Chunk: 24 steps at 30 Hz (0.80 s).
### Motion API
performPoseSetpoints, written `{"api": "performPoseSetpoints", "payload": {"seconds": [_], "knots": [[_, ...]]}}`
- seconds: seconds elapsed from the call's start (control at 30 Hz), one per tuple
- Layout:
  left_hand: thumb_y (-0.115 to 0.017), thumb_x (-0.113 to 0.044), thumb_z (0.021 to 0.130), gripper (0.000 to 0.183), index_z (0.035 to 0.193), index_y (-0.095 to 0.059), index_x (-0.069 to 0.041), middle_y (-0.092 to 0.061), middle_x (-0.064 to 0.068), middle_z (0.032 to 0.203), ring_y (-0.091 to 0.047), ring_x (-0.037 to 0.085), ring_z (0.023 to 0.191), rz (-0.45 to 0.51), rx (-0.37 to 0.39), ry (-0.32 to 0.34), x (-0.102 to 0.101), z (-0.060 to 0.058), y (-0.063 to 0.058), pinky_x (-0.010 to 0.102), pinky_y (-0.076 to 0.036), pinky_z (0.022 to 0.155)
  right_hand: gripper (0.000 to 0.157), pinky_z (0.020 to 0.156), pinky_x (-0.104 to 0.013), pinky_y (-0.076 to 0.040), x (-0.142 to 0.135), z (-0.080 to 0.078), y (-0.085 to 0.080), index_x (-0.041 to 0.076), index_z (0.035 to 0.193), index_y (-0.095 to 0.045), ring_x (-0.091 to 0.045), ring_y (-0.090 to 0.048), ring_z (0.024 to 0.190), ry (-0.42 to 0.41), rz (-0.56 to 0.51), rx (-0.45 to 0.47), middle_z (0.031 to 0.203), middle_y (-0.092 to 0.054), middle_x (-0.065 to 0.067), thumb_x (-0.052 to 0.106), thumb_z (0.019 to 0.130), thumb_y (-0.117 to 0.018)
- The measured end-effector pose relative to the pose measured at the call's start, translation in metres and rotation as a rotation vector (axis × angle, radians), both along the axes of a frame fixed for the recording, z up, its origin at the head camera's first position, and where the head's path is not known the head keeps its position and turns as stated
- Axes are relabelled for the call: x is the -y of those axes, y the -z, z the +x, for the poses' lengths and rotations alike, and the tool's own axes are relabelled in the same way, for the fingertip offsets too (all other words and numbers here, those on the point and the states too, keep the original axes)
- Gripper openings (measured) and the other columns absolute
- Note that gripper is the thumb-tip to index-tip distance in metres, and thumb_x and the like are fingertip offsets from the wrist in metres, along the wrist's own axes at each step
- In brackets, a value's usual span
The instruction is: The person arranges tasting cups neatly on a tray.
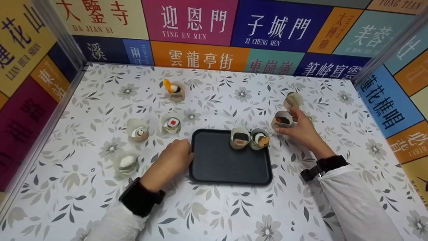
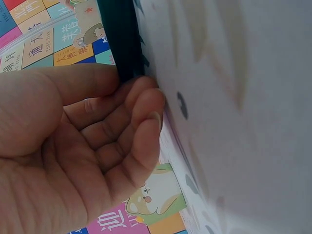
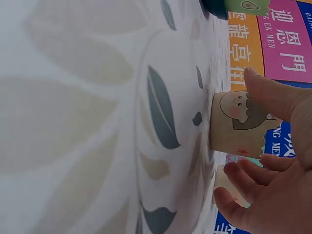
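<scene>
A dark rectangular tray [image 1: 230, 167] lies on the table, and my left hand [image 1: 175, 154] grips its left rim between thumb and curled fingers. In the left wrist view the tray's edge [image 2: 122, 39] meets the fingertips of that hand [image 2: 97, 126]. On the tray's far right part stand two paper cups with food-like pieces, a dark-topped cup [image 1: 239, 143] and an orange-and-white-topped cup [image 1: 259, 144]. Right of the tray, my right hand [image 1: 302, 130] spreads thumb and fingers about a paper cup [image 3: 231, 126] printed with a cartoon face; whether they touch it I cannot tell.
Another paper cup [image 1: 291, 100] stands just behind the right hand. To the left are several more: one with an orange piece [image 1: 175, 95], one with a red-centred roll [image 1: 171, 127], one with a pale roll [image 1: 137, 134], one white-topped [image 1: 126, 165]. Printed panels [image 1: 194, 23] wall the table.
</scene>
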<state>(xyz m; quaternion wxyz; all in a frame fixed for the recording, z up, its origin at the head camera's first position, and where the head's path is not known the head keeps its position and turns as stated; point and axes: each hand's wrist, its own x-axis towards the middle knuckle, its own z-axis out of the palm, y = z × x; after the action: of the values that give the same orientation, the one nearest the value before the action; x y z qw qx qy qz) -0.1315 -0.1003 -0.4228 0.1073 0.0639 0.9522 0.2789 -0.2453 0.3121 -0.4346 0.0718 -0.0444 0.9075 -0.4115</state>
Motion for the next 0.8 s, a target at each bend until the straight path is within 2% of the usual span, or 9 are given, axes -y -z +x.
{"api": "performPoseSetpoints", "payload": {"seconds": [0.17, 0.33, 0.5, 0.63, 0.8], "knots": [[-0.069, -0.008, 0.094, 0.026, 0.070, -0.059, -0.008, -0.065, 0.011, 0.075, -0.067, 0.034, 0.078, 0.001, -0.008, 0.006, 0.0004, 0.0006, 0.0006, 0.049, -0.053, 0.069, 0.103, 0.123, -0.056, -0.023, 0.0026, -0.0040, 0.0026, -0.006, 0.161, -0.023, -0.047, -0.030, 0.150, 0.015, -0.019, 0.020, 0.160, -0.032, -0.034, 0.021, 0.086, -0.088], [-0.069, -0.004, 0.092, 0.019, 0.076, -0.058, -0.005, -0.063, 0.015, 0.076, -0.065, 0.038, 0.078, 0.025, -0.071, 0.012, 0.0020, 0.0042, 0.0037, 0.052, -0.052, 0.067, 0.101, 0.123, -0.054, -0.025, 0.0036, -0.0062, 0.0057, -0.007, 0.160, -0.025, -0.046, -0.033, 0.149, 0.018, -0.016, 0.019, 0.160, -0.034, -0.034, 0.017, 0.085, -0.088], [-0.069, -0.003, 0.090, 0.016, 0.077, -0.058, -0.003, -0.062, 0.017, 0.076, -0.064, 0.040, 0.076, 0.051, -0.125, 0.024, 0.0029, 0.0071, 0.0058, 0.054, -0.050, 0.066, 0.085, 0.114, -0.046, -0.036, 0.0041, -0.0063, 0.0079, -0.006, 0.151, -0.039, -0.038, -0.052, 0.132, 0.012, -0.023, 0.007, 0.144, -0.053, -0.028, 0.013, 0.084, -0.088], [-0.069, -0.003, 0.090, 0.016, 0.077, -0.059, -0.003, -0.062, 0.017, 0.077, -0.063, 0.041, 0.076, 0.058, -0.132, 0.023, 0.0032, 0.0073, 0.0053, 0.055, -0.050, 0.067, 0.079, 0.105, -0.035, -0.040, 0.0049, -0.0067, 0.0085, -0.004, 0.148, -0.043, -0.030, -0.057, 0.121, 0.009, -0.020, 0.007, 0.134, -0.059, -0.022, 0.013, 0.085, -0.088], [-0.069, -0.004, 0.090, 0.017, 0.077, -0.059, -0.004, -0.062, 0.015, 0.075, -0.064, 0.039, 0.075, 0.054, -0.103, 0.018, 0.0033, 0.0063, 0.0040, 0.054, -0.050, 0.067, 0.081, 0.108, -0.038, -0.040, 0.0062, -0.0072, 0.0068, -0.004, 0.150, -0.040, -0.032, -0.056, 0.125, 0.018, -0.029, 0.026, 0.137, -0.057, -0.023, 0.011, 0.086, -0.086]]}}
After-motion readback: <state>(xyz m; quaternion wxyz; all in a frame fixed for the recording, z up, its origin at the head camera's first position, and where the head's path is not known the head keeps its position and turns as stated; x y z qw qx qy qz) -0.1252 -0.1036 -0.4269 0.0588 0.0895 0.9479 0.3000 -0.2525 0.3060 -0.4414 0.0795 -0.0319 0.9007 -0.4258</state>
